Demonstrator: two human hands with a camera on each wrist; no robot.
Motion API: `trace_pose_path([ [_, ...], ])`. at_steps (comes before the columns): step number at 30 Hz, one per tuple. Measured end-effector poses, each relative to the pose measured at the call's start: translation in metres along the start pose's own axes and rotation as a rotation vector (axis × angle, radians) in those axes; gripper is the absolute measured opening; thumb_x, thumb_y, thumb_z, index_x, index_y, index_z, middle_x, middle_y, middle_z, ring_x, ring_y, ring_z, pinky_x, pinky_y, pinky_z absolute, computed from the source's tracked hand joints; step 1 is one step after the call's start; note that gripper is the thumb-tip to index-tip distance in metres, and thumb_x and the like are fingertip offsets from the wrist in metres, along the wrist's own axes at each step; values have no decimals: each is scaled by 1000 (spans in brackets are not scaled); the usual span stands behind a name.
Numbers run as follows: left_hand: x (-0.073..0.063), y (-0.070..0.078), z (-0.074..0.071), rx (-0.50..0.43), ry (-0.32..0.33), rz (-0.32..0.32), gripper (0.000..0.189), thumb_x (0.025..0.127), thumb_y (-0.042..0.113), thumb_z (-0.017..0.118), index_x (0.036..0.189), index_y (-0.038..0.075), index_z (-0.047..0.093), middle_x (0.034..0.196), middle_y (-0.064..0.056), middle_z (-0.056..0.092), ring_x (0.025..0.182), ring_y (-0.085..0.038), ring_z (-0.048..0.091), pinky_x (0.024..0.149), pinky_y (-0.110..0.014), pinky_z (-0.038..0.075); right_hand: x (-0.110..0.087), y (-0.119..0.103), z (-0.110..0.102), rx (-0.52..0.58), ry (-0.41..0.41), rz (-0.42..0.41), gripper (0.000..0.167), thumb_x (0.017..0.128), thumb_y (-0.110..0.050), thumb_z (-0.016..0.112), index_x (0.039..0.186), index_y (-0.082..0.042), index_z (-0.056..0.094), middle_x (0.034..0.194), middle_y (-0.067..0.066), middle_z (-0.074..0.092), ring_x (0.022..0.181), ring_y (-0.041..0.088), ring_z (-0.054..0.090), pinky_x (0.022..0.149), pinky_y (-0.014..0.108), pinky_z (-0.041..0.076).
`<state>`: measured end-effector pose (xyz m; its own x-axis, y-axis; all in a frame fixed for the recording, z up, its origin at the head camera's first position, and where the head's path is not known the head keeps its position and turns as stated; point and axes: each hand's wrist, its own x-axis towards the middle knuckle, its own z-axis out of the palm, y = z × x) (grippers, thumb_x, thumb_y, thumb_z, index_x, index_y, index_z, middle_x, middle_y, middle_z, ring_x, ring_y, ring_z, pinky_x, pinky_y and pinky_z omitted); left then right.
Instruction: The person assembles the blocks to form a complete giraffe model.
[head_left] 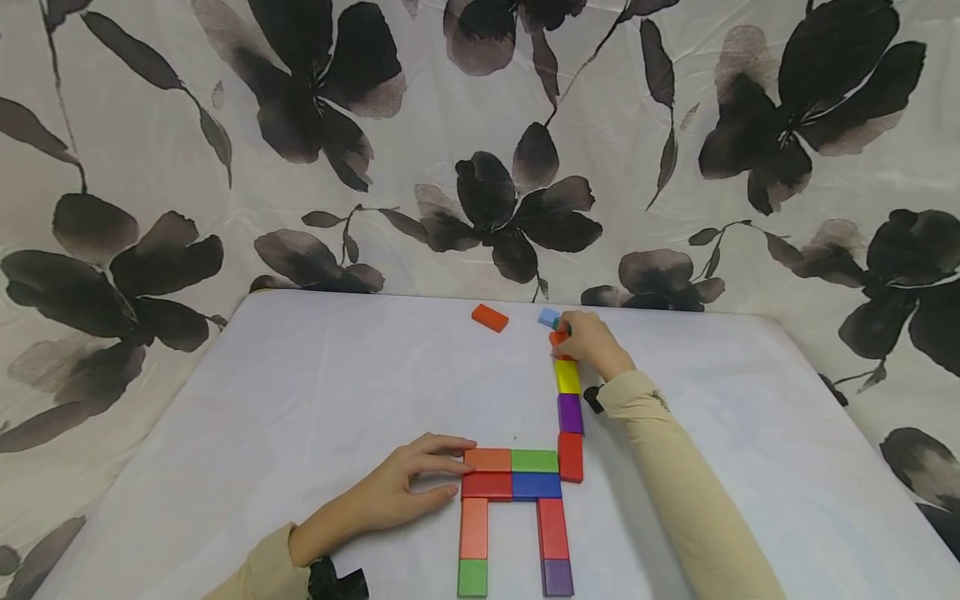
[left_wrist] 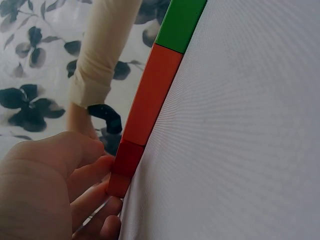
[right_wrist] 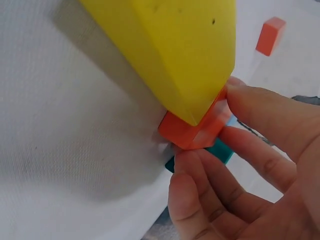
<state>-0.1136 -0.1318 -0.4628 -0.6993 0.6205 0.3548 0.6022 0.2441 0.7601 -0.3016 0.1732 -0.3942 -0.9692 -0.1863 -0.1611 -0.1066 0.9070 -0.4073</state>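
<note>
My right hand pinches an orange block at the far end of a column, right against the yellow block. A teal block lies by its fingertips, beside a light blue block. Below the yellow come a purple block and a red block. My left hand has its fingers extended, fingertips resting at the left end of an orange block and a red block. Green and blue blocks continue those two rows.
A loose orange block lies near the table's far edge. Two legs of blocks extend toward me, ending in a green block and a purple block. Flowered cloth hangs behind the white table.
</note>
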Motion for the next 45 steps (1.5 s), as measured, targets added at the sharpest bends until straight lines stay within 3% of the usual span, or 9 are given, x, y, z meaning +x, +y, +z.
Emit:
trace_pose_path([
  [19, 0, -2, 0, 5, -2, -3, 31, 92, 10, 70, 123, 17, 72, 140, -4, 56, 130, -23, 49, 104, -39, 43, 1, -1, 6, 42, 30, 72, 41, 87, -16, 77, 118, 2, 59, 110, 20, 63, 92, 31, 58, 87, 38, 53],
  [45, 1, 0, -1, -5, -20, -25, 31, 92, 10, 69, 122, 17, 72, 139, -2, 56, 130, -19, 49, 105, -38, 42, -4, -5, 3, 56, 21, 78, 45, 87, -17, 77, 122, 3, 58, 111, 21, 63, 92, 30, 58, 84, 38, 53],
])
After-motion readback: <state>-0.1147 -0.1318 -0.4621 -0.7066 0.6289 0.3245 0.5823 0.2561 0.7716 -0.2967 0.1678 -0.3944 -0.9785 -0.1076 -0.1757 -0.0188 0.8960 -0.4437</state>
